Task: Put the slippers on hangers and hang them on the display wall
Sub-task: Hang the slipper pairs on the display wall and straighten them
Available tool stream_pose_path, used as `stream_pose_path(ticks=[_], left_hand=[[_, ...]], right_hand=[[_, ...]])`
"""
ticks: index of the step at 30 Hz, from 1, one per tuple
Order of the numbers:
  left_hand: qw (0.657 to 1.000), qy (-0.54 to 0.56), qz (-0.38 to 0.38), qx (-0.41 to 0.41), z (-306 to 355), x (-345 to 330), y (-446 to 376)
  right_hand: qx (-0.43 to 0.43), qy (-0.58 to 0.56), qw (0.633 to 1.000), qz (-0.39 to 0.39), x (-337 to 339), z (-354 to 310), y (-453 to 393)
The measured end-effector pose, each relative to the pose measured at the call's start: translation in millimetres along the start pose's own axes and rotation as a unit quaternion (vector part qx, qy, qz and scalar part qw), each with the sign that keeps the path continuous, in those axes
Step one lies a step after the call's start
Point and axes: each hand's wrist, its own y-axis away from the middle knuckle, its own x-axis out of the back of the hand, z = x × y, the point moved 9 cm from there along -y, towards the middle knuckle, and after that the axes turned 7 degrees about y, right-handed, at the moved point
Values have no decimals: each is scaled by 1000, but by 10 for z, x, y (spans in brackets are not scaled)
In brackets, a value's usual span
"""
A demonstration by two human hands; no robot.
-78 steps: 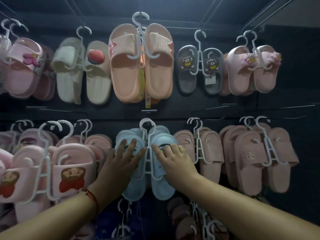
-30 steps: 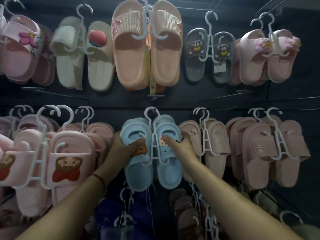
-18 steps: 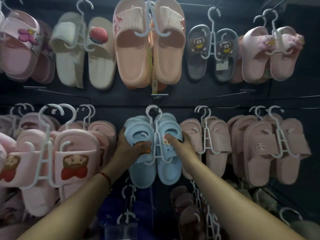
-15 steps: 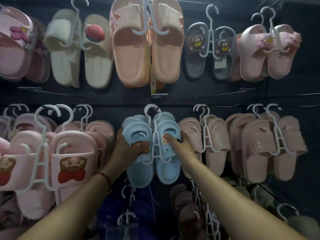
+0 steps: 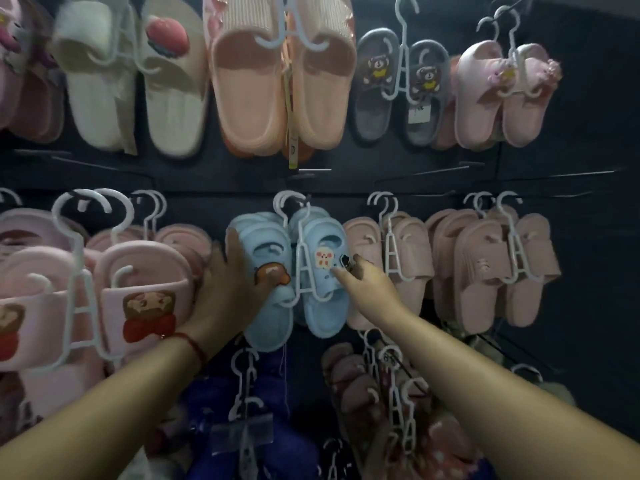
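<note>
A pair of light blue slippers (image 5: 294,271) hangs on a white hanger (image 5: 300,258) in the middle of the lower row of the dark display wall (image 5: 571,161), the hanger's hook caught over a peg between the pink pairs on either side. The left hand (image 5: 225,289) holds the left blue slipper from its outer side, fingers wrapped behind the edge and thumb lying across the front near a brown bear-shaped charm (image 5: 272,273); a red string bracelet (image 5: 188,344) circles that wrist. The right hand (image 5: 360,275) reaches to the right blue slipper, its grip curled with fingertips pinching at the strap just beside a small white and pink charm (image 5: 323,258) and a black one (image 5: 344,260). Left of the blue pair hang pink slippers with a cartoon girl print (image 5: 145,299), and plain pink slippers (image 5: 391,258) hang to the right. The upper row carries cream slippers (image 5: 138,81), large peach slippers (image 5: 280,81), grey bear slippers (image 5: 398,84) and pale pink ones (image 5: 502,91). Dark blue slippers (image 5: 259,427) and more hangers sit below the arms.
</note>
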Motion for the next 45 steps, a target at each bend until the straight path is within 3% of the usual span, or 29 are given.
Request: stream_pose_path(ticks=[4, 11, 16, 24, 28, 37, 41, 45], left_hand=[[987, -134, -57, -60, 392, 198, 249], [943, -274, -170, -76, 767, 456, 665], [936, -311, -126, -105, 863, 704, 974], [937, -320, -125, -69, 486, 1105, 1127], [942, -315, -97, -66, 293, 1435, 1141], [915, -374, -74, -128, -526, 2035, 979], [913, -358, -64, -183, -854, 2127, 867], [907, -353, -65, -221, -1110, 2111, 758]], right_hand=[[36, 158, 986, -29, 281, -117, 225], [73, 250, 962, -84, 637, -327, 484], [78, 213, 967, -114, 638, -395, 684], [75, 184, 970, -140, 352, -563, 905], [86, 190, 966, -153, 117, -862, 1000], [138, 176, 965, -135, -718, -1847, 1109], [221, 227, 943, -101, -1146, -2306, 1229], [274, 354, 894, -27, -1521, -2457, 1271]])
